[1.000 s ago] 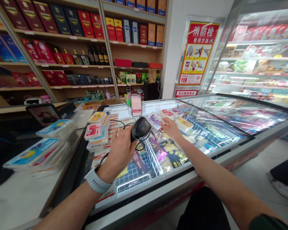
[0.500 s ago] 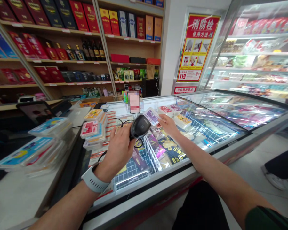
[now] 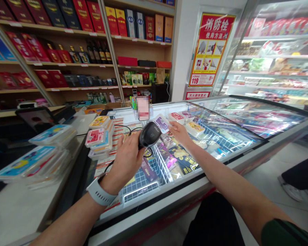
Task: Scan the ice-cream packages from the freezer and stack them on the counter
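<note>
My left hand point(image 3: 128, 153) is wrapped round a black barcode scanner point(image 3: 150, 134), its head pointing away and to the right, with a dark cable trailing below. Between the fingers of my right hand point(image 3: 179, 132) is the edge of a flat clear plastic pack with a purple label point(image 3: 162, 123). The scanner's head partly covers the pack's near left side. Both are above the glass top of a chest freezer point(image 3: 166, 198). Beyond my right hand lie packs with a red label point(image 3: 176, 118) and a yellow label point(image 3: 195, 128).
Stacked plastic packs point(image 3: 99, 137) stand on the freezer's left end, and blue-labelled packs point(image 3: 28, 163) on the counter point(image 3: 12, 208). Wire baskets point(image 3: 141, 184) hold goods under the glass. Shelves point(image 3: 74, 63) line the back. A person's shoe point(image 3: 290, 189) shows at right.
Almost nothing differs. The view has shifted very slightly, while both hands keep their hold on the scanner and the pack.
</note>
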Tool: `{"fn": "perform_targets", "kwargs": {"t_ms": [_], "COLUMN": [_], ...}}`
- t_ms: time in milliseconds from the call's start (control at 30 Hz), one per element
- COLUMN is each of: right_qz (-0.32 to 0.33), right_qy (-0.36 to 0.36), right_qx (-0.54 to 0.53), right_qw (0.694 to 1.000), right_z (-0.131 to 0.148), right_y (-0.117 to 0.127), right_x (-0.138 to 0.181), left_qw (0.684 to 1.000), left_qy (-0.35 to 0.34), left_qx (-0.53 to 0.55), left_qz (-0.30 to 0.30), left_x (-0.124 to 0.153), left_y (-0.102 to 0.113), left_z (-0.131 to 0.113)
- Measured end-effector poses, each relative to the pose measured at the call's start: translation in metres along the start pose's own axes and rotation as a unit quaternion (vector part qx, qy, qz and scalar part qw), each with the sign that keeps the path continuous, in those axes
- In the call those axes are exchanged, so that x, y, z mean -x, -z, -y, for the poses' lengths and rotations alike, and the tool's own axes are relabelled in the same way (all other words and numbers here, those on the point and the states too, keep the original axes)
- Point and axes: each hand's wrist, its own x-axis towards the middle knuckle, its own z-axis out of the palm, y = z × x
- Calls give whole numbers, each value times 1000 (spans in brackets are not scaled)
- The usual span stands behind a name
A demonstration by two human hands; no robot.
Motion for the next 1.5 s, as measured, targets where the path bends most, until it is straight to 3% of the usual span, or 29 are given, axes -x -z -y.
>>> {"fn": "perform_targets", "kwargs": {"t_ms": [500,1500], "right_qz": [-12,-10], "right_qy": [38,49], "right_qx": [22,2], "right_qw": [999,999], "right_z": [-3,-1], "right_y": [1,0], "right_x": [-2,0], "left_qw": [1000,1000], "left_qy": [-5,-2], "left_qx": [0,-9], "left_qz": [4,5], "left_x": [0,1], "left_y": [-1,1], "left_z": [1,-2]}}
